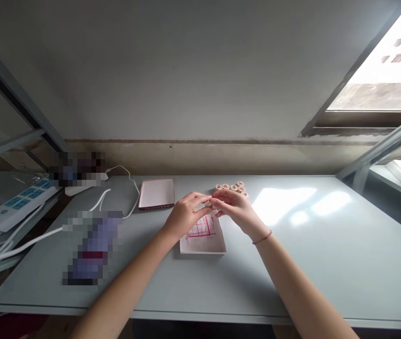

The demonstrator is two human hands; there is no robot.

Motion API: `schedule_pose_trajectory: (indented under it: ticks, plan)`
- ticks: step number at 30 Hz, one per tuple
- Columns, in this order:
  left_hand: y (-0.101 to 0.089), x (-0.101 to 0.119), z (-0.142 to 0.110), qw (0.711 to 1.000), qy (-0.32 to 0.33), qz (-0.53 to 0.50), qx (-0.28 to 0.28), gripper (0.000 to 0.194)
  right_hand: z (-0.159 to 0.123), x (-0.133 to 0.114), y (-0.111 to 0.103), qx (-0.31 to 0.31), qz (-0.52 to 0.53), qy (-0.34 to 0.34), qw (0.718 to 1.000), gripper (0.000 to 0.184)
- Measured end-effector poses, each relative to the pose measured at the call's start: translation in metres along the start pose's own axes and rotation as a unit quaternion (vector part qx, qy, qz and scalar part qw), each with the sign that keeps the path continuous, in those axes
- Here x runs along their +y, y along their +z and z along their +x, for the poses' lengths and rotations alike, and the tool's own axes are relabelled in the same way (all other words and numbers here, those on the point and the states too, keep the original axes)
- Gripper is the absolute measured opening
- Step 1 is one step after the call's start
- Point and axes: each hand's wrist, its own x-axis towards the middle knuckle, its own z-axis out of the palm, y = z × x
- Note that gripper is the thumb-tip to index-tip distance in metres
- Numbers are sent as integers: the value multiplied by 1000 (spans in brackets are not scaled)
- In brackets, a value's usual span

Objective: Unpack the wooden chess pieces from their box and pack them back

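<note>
My left hand (186,215) and my right hand (233,208) hang close together above the far end of a white paper sheet printed with a red xiangqi grid (203,242). Their fingertips meet, with something small and pale possibly between them; I cannot tell what. Just beyond my right hand lies a tight cluster of several round wooden xiangqi pieces (232,187) with red characters. My fingers partly hide the far part of the sheet.
All this rests on a pale grey table (292,268) with sunlight at the right. A flat red-edged white box (157,193) lies left of my hands. Further left are a pixelated object (92,247), white cables (129,202), and a power strip (16,205) on a lower surface.
</note>
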Motion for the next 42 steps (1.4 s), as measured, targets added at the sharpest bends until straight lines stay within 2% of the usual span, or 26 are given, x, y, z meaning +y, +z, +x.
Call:
schedule_pose_trajectory:
  ticks: [4, 7, 9, 12, 15, 18, 21, 23, 26, 28, 31, 34, 38, 41, 42]
  plan:
    - [1, -12, -7, 998, -40, 39, -19, 15, 1, 6, -12, 59, 38, 35, 997, 40]
    - [4, -19, -10, 994, -17, 80, -67, 6, -1, 9, -15, 74, 33, 42, 996, 41]
    - [6, -21, -10, 987, 11, 125, -96, 6, -2, 12, -13, 69, 23, 38, 997, 41]
    - [8, -20, -10, 971, 31, 206, -119, 11, -3, 18, -7, 59, -13, 13, 998, 40]
    - [8, -19, -10, 959, 28, 255, -117, 16, -5, 25, 0, 49, -111, -45, 992, 32]
    - [3, -21, -12, 958, 12, 262, -112, 19, -8, 30, 7, 28, -244, -139, 959, 20]
    - [-2, -25, -16, 961, -9, 242, -137, 36, -11, 33, 14, 1, -370, -204, 906, 20]
    - [-5, -27, -18, 960, -23, 227, -161, 39, -12, 34, 17, -9, -445, -221, 868, 19]
    - [-5, -28, -19, 958, -37, 222, -177, 33, -11, 35, 17, -3, -523, -236, 819, 14]
    - [-4, -28, -19, 957, -42, 222, -182, 30, -9, 36, 16, 4, -555, -236, 797, 12]
    - [-3, -27, -18, 956, -46, 223, -183, 29, -8, 39, 16, 8, -580, -232, 781, 12]
    - [-4, -27, -18, 957, -48, 220, -181, 29, -8, 41, 18, 0, -575, -230, 785, 11]
    - [-5, -26, -17, 959, -53, 211, -183, 27, -6, 35, 9, 16, -509, -220, 832, 11]
    - [-2, -24, -15, 959, -54, 212, -183, 33, 10, 24, -20, 101, -452, -167, 870, 20]
    - [0, -22, -14, 958, -54, 213, -185, 35, 19, 21, -33, 153, -453, -123, 869, 22]
